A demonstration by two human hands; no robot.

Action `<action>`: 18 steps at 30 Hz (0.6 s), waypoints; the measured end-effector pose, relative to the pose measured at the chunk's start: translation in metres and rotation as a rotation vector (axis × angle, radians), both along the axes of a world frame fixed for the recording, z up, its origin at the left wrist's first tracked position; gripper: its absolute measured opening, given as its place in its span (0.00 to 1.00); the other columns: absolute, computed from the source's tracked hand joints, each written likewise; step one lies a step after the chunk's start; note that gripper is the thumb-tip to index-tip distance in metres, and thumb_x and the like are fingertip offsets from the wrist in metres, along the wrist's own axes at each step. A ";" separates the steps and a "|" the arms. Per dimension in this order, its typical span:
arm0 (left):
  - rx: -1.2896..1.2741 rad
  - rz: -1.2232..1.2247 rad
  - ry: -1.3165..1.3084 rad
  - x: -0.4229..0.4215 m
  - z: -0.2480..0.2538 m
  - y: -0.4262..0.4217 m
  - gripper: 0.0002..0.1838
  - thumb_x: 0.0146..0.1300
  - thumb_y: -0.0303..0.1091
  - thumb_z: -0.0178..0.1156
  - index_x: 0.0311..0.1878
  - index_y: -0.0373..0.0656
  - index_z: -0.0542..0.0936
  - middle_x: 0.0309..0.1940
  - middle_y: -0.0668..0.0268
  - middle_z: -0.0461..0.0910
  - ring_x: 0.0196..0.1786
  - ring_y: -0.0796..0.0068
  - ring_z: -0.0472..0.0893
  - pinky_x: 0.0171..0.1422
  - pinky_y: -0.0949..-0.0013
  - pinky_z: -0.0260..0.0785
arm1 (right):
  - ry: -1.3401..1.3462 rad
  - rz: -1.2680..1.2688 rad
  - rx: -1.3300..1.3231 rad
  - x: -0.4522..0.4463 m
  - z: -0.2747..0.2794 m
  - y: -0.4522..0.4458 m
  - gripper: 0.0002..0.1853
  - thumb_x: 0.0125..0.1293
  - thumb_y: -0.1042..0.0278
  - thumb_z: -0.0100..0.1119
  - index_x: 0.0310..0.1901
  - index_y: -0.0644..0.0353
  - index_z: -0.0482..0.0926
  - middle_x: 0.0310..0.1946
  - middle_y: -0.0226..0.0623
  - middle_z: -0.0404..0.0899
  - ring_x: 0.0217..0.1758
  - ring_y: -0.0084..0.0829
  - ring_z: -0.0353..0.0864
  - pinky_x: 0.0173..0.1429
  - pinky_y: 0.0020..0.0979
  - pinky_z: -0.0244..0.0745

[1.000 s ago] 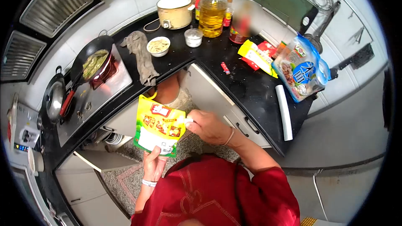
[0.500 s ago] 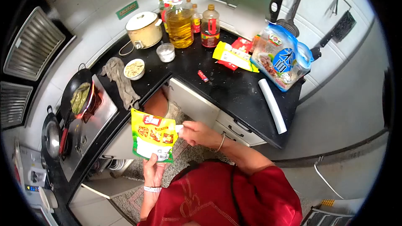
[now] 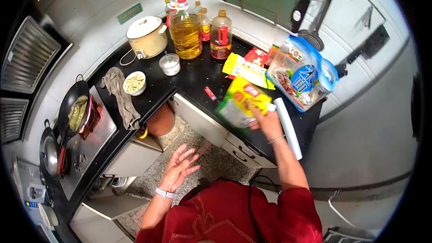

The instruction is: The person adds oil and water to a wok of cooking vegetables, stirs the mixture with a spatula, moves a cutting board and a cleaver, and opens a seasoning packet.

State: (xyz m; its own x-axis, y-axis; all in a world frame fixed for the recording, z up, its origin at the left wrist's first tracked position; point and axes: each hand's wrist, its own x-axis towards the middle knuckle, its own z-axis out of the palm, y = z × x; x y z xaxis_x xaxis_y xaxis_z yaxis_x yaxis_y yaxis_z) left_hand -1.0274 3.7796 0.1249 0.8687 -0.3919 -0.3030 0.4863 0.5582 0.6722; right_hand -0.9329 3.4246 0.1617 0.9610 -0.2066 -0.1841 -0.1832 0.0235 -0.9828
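My right hand [image 3: 270, 127] grips a yellow and green seasoning pouch [image 3: 240, 102] by its right side, above the right-hand counter. A small white cap [image 3: 271, 107] shows at the pouch's edge beside my fingers. My left hand [image 3: 179, 169] is held over the floor in front of the cabinets, fingers spread and nothing in it. Behind the pouch lies a yellow and white packet [image 3: 248, 72]. A white tube-like roll [image 3: 288, 128] lies close to my right hand, and a small red packet [image 3: 210, 93] is left of the pouch.
A wok [image 3: 72, 105] with green food sits over a lit burner at left. An oil jug [image 3: 186, 33], a sauce bottle [image 3: 221, 36] and a cream cooker [image 3: 146, 40] stand at the back. A blue bag [image 3: 301, 74] is at right. A cabinet door [image 3: 198, 114] stands ajar.
The pouch has moved right and up, from in front of my body to above the right counter, in my right hand. My left hand has let go of it and spread its fingers.
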 end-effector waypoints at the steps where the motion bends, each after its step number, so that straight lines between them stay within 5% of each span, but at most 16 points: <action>1: -0.003 0.031 0.011 -0.005 -0.009 0.006 0.36 0.67 0.30 0.63 0.75 0.52 0.58 0.70 0.55 0.63 0.68 0.55 0.70 0.66 0.43 0.70 | -0.017 -0.055 -0.068 0.009 -0.007 -0.022 0.15 0.69 0.63 0.62 0.49 0.65 0.82 0.35 0.37 0.85 0.24 0.24 0.84 0.27 0.25 0.82; 4: 0.043 0.132 0.105 -0.025 -0.019 0.023 0.30 0.68 0.30 0.61 0.72 0.50 0.63 0.68 0.55 0.65 0.67 0.53 0.72 0.65 0.42 0.72 | -0.029 -0.168 -0.207 0.036 -0.019 -0.073 0.13 0.70 0.65 0.61 0.50 0.66 0.82 0.36 0.37 0.85 0.24 0.24 0.83 0.25 0.25 0.80; 6: 0.050 0.201 0.148 -0.040 -0.031 0.031 0.27 0.69 0.29 0.60 0.70 0.48 0.66 0.65 0.56 0.69 0.64 0.56 0.75 0.65 0.46 0.73 | -0.154 -0.212 -0.283 0.065 -0.077 -0.124 0.13 0.69 0.66 0.61 0.50 0.64 0.81 0.37 0.36 0.85 0.22 0.23 0.81 0.23 0.25 0.78; 8: 0.062 0.263 0.192 -0.057 -0.038 0.041 0.25 0.70 0.28 0.59 0.69 0.46 0.67 0.63 0.56 0.71 0.63 0.58 0.76 0.65 0.48 0.74 | 0.041 -0.264 -0.131 0.078 -0.067 -0.134 0.15 0.70 0.62 0.60 0.53 0.62 0.79 0.32 0.32 0.82 0.19 0.22 0.77 0.19 0.24 0.73; 9: 0.099 0.313 0.228 -0.064 -0.034 0.041 0.23 0.70 0.27 0.58 0.67 0.46 0.69 0.60 0.58 0.74 0.61 0.61 0.78 0.64 0.53 0.75 | 0.040 -0.215 -0.099 0.090 -0.088 -0.159 0.20 0.67 0.52 0.65 0.53 0.56 0.77 0.27 0.30 0.80 0.19 0.22 0.78 0.19 0.21 0.73; 18: 0.157 0.659 0.404 -0.136 -0.060 0.064 0.18 0.69 0.28 0.61 0.61 0.42 0.74 0.54 0.62 0.79 0.55 0.64 0.81 0.58 0.57 0.77 | 0.113 -0.406 0.069 0.119 -0.092 -0.180 0.15 0.65 0.57 0.67 0.42 0.58 0.76 0.32 0.31 0.78 0.26 0.26 0.78 0.27 0.24 0.76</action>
